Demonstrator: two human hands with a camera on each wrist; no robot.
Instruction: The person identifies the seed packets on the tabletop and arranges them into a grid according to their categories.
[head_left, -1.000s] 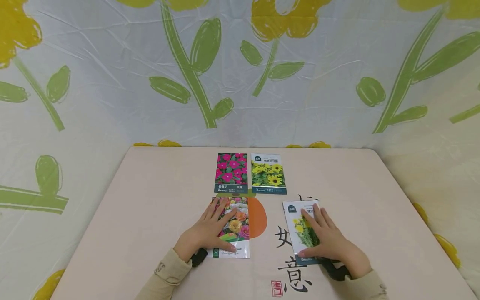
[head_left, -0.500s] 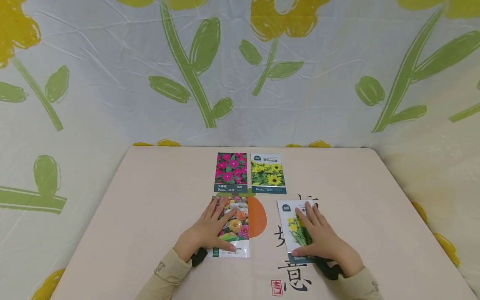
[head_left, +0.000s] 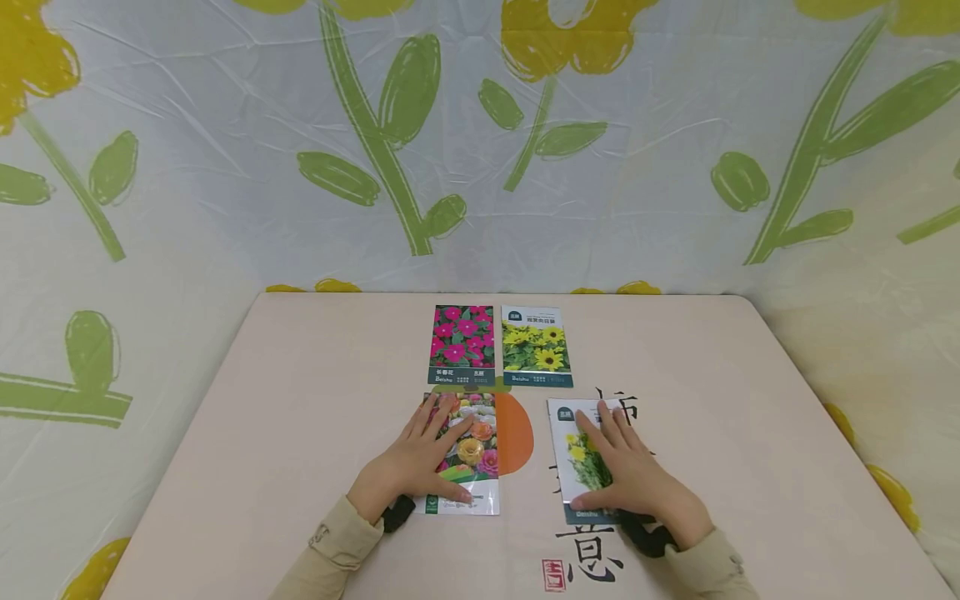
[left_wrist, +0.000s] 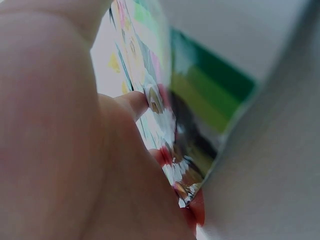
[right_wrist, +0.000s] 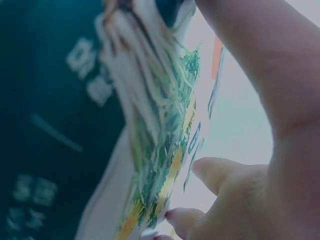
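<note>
My left hand [head_left: 416,458] lies with spread, straight fingers on a seed packet with multicoloured blooms [head_left: 480,450], covering its left side. To the right, my right hand [head_left: 630,467] rests flat, fingers spread, on a white seed packet with yellow flowers [head_left: 573,475] and a dark green bottom band; the palm hides its right part. This packet tilts slightly. The left wrist view shows the colourful packet's glossy face [left_wrist: 155,100] beside the fingers. In the right wrist view the green-and-white packet [right_wrist: 155,115] stands close to the thumb and fingertips.
Behind the hands lie a pink-flowered seed packet [head_left: 463,343] and a yellow sunflower packet [head_left: 536,346], side by side. The pale pink table mat [head_left: 300,400] carries an orange printed circle [head_left: 515,433] and black brush characters [head_left: 588,557]. A flower-printed cloth [head_left: 600,217] hangs behind the table.
My right hand has slid the yellow-flower packet leftward across the mat, uncovering more of the top printed character. My left hand and its packet have stayed in place.
</note>
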